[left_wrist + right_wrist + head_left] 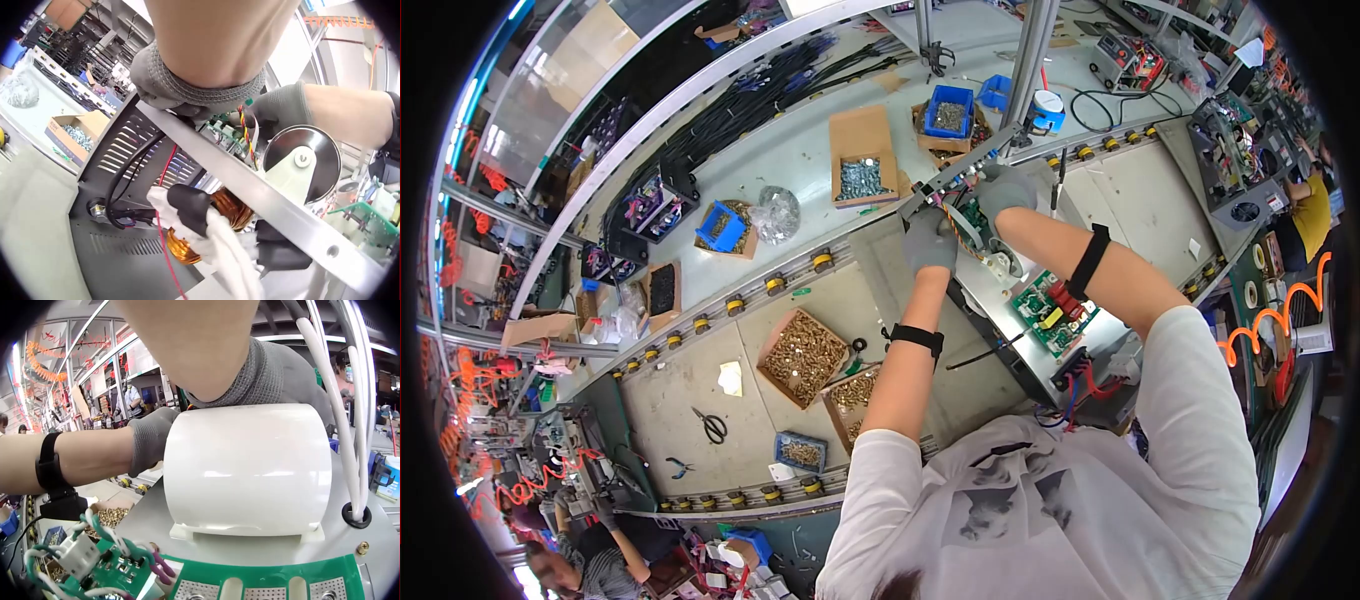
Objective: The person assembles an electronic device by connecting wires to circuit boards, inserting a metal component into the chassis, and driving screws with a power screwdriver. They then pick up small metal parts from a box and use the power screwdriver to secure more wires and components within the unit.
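Both gloved hands work at the far end of an open metal chassis [119, 265], which lies on the bench [690, 375] in front of the person. The left hand [930, 243] is partly closed, its fingers bent over the top corner of the chassis's vented panel [128, 150], gripping it. The right hand [1005, 190] reaches in from the other side, beside a small green circuit board [972, 217] and a twisted red, yellow and black wire bundle [247, 137]; its fingertips are hidden, so how far it is open and whether it has hold of anything cannot be told. A bright metal rail [269, 194] runs across the chassis, with copper coils [232, 209] and thick white cables [228, 253] in black sleeves next to it. Below the right wrist sits a large white cylinder [247, 469], with white leads [350, 425] passing through a black grommet [356, 515] near it. Closer to the person, a larger green board [1055, 318] carries red components. Left of the chassis, the bench also holds two cardboard boxes of brass-coloured parts [803, 357], a small blue tray [800, 452], a pair of black-handled scissors [712, 427] and pliers [681, 467]. Beyond the roller edge, a second bench [805, 240] bears an open cardboard box [862, 130] of silvery parts, a clear plastic bag [776, 214] and blue bins [948, 111]
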The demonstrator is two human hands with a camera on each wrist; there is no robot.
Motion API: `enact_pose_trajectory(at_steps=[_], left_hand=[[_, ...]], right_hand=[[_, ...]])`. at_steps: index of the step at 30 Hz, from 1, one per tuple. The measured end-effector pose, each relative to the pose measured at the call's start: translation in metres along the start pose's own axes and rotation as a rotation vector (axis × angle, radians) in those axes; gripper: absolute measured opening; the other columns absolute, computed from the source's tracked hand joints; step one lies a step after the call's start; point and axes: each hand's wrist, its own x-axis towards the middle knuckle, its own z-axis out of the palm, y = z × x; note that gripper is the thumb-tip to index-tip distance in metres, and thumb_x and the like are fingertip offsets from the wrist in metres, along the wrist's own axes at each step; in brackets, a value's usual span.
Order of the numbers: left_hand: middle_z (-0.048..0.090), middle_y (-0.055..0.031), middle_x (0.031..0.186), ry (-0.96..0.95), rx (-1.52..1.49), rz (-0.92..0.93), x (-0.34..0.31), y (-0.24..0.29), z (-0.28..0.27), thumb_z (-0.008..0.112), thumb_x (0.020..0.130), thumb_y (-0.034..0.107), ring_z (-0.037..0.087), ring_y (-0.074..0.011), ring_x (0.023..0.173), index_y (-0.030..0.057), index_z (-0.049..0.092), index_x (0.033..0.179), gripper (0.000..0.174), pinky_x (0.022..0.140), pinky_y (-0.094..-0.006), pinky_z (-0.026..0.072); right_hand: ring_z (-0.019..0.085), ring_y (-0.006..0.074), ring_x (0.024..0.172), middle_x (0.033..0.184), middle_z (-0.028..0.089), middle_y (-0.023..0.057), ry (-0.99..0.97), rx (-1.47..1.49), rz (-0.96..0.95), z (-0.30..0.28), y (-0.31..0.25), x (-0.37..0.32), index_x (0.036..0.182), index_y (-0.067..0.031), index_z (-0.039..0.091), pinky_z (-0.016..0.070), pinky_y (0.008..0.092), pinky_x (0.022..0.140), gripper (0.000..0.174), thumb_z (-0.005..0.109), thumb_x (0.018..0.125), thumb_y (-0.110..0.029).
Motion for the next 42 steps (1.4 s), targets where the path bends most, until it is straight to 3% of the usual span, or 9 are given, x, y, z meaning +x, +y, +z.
enact_pose_trajectory(at_steps=[6,17,19,23,28,34,37,40,42], left_hand=[[0.063,-0.0151,0.100,0.056,-0.075,0.114,0.000,-0.016,0.010,0.057,0.075,0.013,0.059,-0.0339,0.094,0.0096,0.066,0.096,0.023,0.082,-0.0387,0.0469],[0.063,-0.0157,0.100,0.086,-0.085,0.275,0.004,-0.022,0.011,0.057,0.075,0.011,0.060,-0.0340,0.093,0.0078,0.066,0.098,0.025,0.082,-0.0385,0.0467],[0.064,-0.0159,0.098,0.066,-0.056,0.063,0.007,-0.011,0.012,0.056,0.075,0.012,0.060,-0.0340,0.092,0.0076,0.067,0.097,0.024,0.083,-0.0390,0.0465],[0.062,-0.0138,0.099,0.064,0.023,0.036,0.006,-0.003,0.014,0.055,0.078,0.013,0.057,-0.0341,0.092,0.0105,0.065,0.093,0.019,0.080,-0.0394,0.0462],[0.061,-0.0145,0.095,0.118,-0.074,0.256,0.012,-0.022,0.018,0.056,0.077,0.014,0.058,-0.0340,0.091,0.0092,0.065,0.093,0.019,0.079,-0.0405,0.0465],[0.064,-0.0138,0.097,0.137,0.081,0.005,-0.017,0.022,-0.020,0.054,0.080,0.021,0.060,-0.0326,0.090,0.0114,0.064,0.102,0.027,0.079,-0.0404,0.0470],[0.064,-0.0137,0.095,0.097,0.105,0.211,-0.029,0.044,-0.029,0.051,0.082,0.026,0.060,-0.0324,0.087,0.0136,0.064,0.099,0.024,0.075,-0.0422,0.0474],[0.064,-0.0129,0.083,0.009,0.308,0.253,-0.017,0.050,-0.017,0.047,0.086,0.027,0.062,-0.0326,0.076,0.0143,0.060,0.099,0.022,0.066,-0.0454,0.0479],[0.064,-0.0136,0.087,-0.065,0.329,0.186,-0.008,0.055,-0.013,0.046,0.087,0.030,0.062,-0.0327,0.080,0.0143,0.061,0.099,0.025,0.070,-0.0442,0.0480]], right_hand=[[0.061,0.0296,0.099,0.109,0.064,0.0090,-0.011,-0.004,0.138,-0.008,-0.015,-0.005,0.112,-0.0172,0.063,0.0468,0.0402,0.084,0.040,0.067,0.076,-0.034],[0.062,0.0283,0.094,0.103,0.065,0.0094,0.034,-0.033,0.096,0.011,-0.004,0.006,0.102,-0.0152,0.065,0.0467,0.0386,0.082,0.039,0.071,0.072,-0.040],[0.062,0.0278,0.093,0.102,0.066,0.0090,0.066,-0.088,0.036,0.011,-0.002,0.006,0.100,-0.0154,0.065,0.0470,0.0387,0.081,0.039,0.071,0.072,-0.041],[0.061,0.0284,0.097,0.105,0.065,0.0105,-0.066,-0.096,0.041,-0.005,-0.001,0.013,0.105,-0.0171,0.064,0.0475,0.0383,0.082,0.048,0.072,0.068,-0.048],[0.062,0.0263,0.095,0.103,0.065,0.0137,-0.148,-0.199,0.164,0.002,-0.002,0.029,0.106,-0.0112,0.066,0.0474,0.0384,0.083,0.062,0.076,0.061,-0.053],[0.058,0.0288,0.105,0.112,0.063,0.0103,-0.279,-0.162,-0.075,-0.006,0.010,0.037,0.110,-0.0085,0.063,0.0469,0.0365,0.087,0.058,0.071,0.068,-0.048],[0.051,0.0285,0.114,0.114,0.061,0.0082,-0.108,-0.370,-0.321,-0.004,0.007,0.030,0.105,-0.0096,0.066,0.0438,0.0403,0.090,0.052,0.071,0.069,-0.047],[0.050,0.0297,0.114,0.115,0.060,0.0094,-0.278,-0.316,-0.238,-0.016,0.003,0.030,0.106,-0.0085,0.065,0.0432,0.0415,0.091,0.053,0.070,0.069,-0.046],[0.052,0.0297,0.111,0.113,0.061,0.0103,-0.258,-0.319,-0.265,-0.012,0.006,0.033,0.104,-0.0083,0.066,0.0435,0.0414,0.090,0.051,0.069,0.069,-0.045]])
